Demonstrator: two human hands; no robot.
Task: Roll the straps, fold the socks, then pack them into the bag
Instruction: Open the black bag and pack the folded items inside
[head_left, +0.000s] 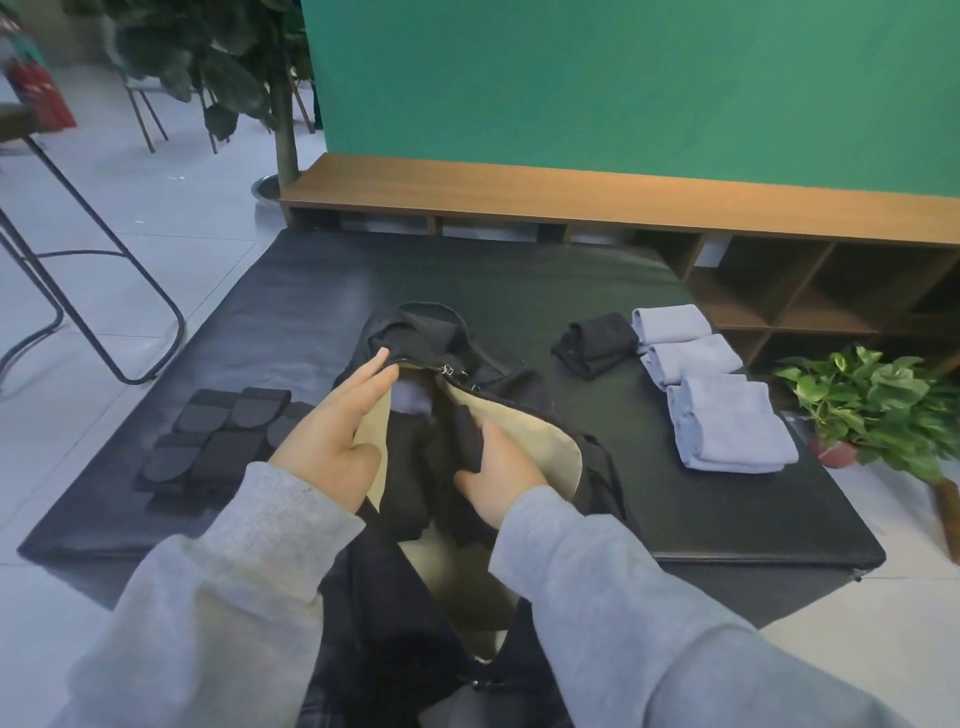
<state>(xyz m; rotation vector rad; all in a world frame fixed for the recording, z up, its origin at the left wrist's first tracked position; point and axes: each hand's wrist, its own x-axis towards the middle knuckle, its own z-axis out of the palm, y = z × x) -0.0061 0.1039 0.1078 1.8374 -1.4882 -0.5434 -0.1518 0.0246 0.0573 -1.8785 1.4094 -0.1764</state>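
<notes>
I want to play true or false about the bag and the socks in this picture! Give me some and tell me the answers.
1. The bag is open, showing a tan lining. True.
2. The left hand holds a blue sock. False: its straight fingers hold the bag's edge open.
3. The right hand grips something black inside the bag. True.
4. The folded blue socks lie left of the bag. False: they lie to its right on the black mat.
5. The potted plant stands on the wooden bench. False: it stands on the floor beside the mat.
</notes>
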